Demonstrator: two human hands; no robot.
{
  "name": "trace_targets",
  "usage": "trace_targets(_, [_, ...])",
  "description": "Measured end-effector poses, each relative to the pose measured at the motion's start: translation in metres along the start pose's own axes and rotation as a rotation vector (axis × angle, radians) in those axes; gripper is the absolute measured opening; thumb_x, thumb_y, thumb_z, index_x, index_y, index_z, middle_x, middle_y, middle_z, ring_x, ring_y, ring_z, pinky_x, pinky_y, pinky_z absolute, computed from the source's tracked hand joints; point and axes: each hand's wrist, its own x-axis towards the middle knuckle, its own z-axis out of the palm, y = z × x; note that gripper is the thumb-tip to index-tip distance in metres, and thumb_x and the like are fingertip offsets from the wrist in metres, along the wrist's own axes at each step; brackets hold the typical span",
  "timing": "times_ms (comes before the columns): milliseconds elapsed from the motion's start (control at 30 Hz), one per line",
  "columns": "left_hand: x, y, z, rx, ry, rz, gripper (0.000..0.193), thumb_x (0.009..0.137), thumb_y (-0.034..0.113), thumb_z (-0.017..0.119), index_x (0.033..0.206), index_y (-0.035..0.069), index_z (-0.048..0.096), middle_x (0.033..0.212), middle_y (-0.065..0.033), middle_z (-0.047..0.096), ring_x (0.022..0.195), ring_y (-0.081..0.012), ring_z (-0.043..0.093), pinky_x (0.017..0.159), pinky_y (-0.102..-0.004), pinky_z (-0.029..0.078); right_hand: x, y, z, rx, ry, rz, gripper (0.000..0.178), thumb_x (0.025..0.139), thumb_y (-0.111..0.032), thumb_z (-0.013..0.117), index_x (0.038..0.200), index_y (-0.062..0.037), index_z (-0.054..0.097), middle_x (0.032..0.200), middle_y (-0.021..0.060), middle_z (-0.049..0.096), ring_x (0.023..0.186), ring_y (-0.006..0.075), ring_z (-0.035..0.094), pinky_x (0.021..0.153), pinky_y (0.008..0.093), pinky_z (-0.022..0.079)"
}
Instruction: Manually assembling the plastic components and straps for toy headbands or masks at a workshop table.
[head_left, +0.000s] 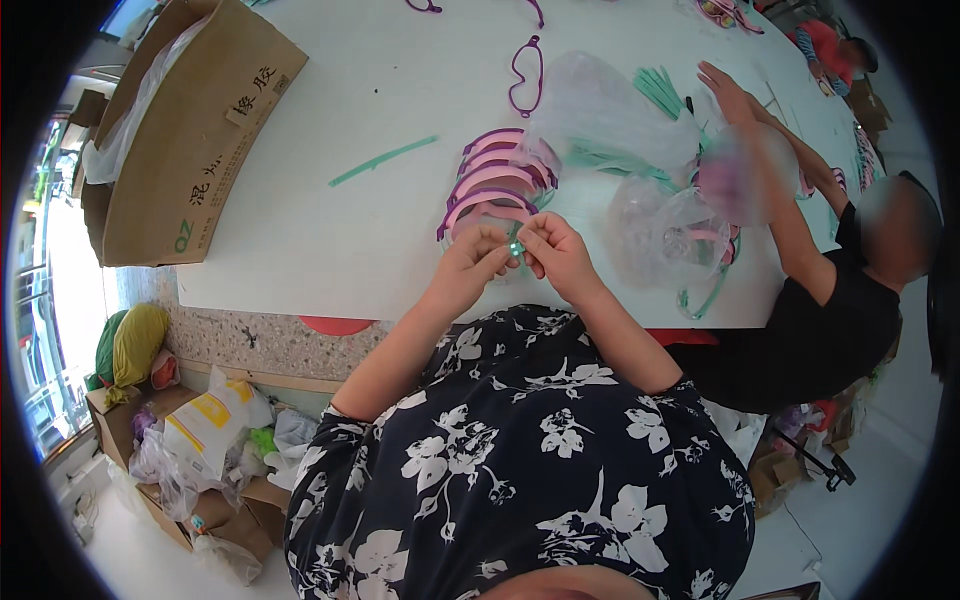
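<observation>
My left hand [472, 264] and my right hand [560, 254] meet near the front edge of the table, fingertips pinched together. Between them is a green strap [515, 248], with a small shiny part at the fingertips; its finer detail is too small to make out. Just beyond my hands lies an overlapping row of pink and purple goggles [497, 178], the nearest one partly hidden by my fingers. Off to the left, a loose green strap [384, 161] rests on the table.
A large cardboard box [205, 140] stands at the left. To the right are clear plastic bags [600, 105] and bundled green straps [658, 92]. Farther back lies a purple frame [527, 76]. A co-worker [800, 260] reaches over the table at my right.
</observation>
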Motion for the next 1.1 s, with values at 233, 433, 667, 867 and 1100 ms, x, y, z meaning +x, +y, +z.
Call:
trace_targets(233, [-0.006,0.001,-0.001,0.515,0.051,0.183,0.025,0.084,0.010,0.071,0.102,0.003,0.055,0.087,-0.0118,0.065,0.075,-0.0212,0.066,0.070,-0.0322,0.052,0.001,0.004,-0.003,-0.003,-0.005,0.038,0.013,0.094,-0.016,0.061,0.097,-0.0053,0.054,0.069,-0.0012,0.055,0.055,0.0048,0.048,0.047,0.0191,0.037])
trace_targets(433, [-0.013,-0.005,-0.003,0.804,0.043,0.495,0.018,0.080,0.006,0.072,0.095,0.005,0.062,0.093,-0.0117,0.065,0.076,-0.0231,0.065,0.063,-0.0313,0.052,-0.015,0.024,-0.015,-0.432,-0.019,-0.195,0.015,0.090,-0.018,0.064,0.097,-0.0055,0.059,0.072,0.0032,0.059,0.059,0.0081,0.055,0.053,0.0232,0.045])
trace_targets(667, [-0.033,-0.010,0.003,0.869,-0.280,0.631,0.024,0.077,0.006,0.073,0.099,0.004,0.064,0.105,-0.0135,0.064,0.101,-0.0306,0.060,0.085,-0.0396,0.049,-0.046,0.031,-0.036,-0.907,-0.021,-0.349,0.016,0.079,-0.015,0.068,0.095,-0.0099,0.065,0.091,0.0052,0.063,0.060,0.0199,0.061,0.058,0.0311,0.050])
trace_targets(867, [0.004,-0.003,-0.048,1.020,0.441,0.492,0.041,0.086,0.021,0.067,0.121,0.002,0.055,0.106,-0.0174,0.064,0.101,-0.0332,0.059,0.087,-0.0420,0.046,0.039,0.030,-0.048,-0.857,0.512,-0.579,0.035,0.077,-0.027,0.072,0.100,-0.0037,0.058,0.100,0.0140,0.059,0.085,0.0305,0.061,0.076,0.0371,0.050])
trace_targets(1100, [0.044,-0.036,-0.063,0.743,0.275,-0.023,0.057,0.098,0.040,0.045,0.134,-0.005,0.041,0.108,-0.0199,0.060,0.083,-0.0287,0.063,0.073,-0.0389,0.052,0.117,0.038,-0.046,-0.526,0.528,-0.259,0.058,0.075,-0.044,0.073,0.110,0.0003,0.058,0.106,0.0224,0.061,0.097,0.0359,0.060,0.086,0.0398,0.048])
